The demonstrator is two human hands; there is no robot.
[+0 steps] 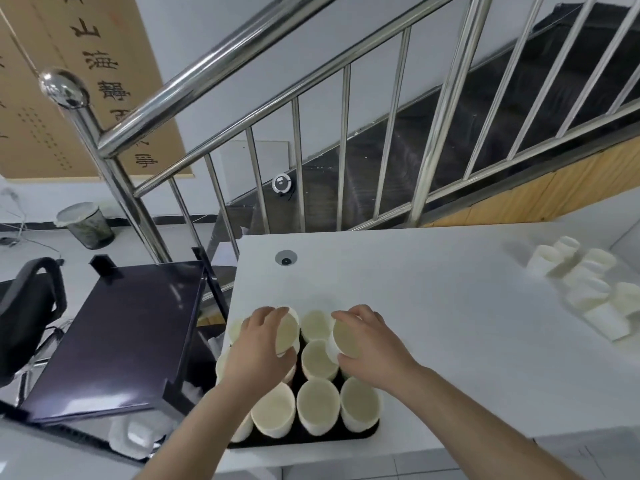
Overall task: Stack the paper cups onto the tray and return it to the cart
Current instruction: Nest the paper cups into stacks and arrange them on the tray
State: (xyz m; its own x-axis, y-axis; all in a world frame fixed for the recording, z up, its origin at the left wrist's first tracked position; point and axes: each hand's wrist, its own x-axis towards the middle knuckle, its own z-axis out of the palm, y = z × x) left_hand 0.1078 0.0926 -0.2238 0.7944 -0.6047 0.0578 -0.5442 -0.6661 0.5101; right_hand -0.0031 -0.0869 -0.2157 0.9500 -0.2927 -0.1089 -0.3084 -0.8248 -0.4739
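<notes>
Paper cups (317, 412) stand upright, mouths up, packed in rows on a black tray (360, 434) that sits at the near left corner of a white table (433, 306). Left hand (258, 348) curls its fingers round one cup (287, 332), tilted, above the tray's far left row. Right hand (372, 344) grips a second cup (344, 337) between thumb and curled fingers, also tilted, over the far right side of the tray; an upright cup (317, 358) stands between the two hands. Loose cups (585, 285) lie on their sides in a heap near the table's right edge, well apart from the tray. A round cable port (286, 258) is set in the tabletop beyond the tray. Left of the table stands a dark cart (117, 341), its flat top shelf just beside the tray. Behind rises a steel stair railing (242, 109); a bin (85, 225) stands on the floor at left, and a black chair (27, 306) shows at the left edge.
</notes>
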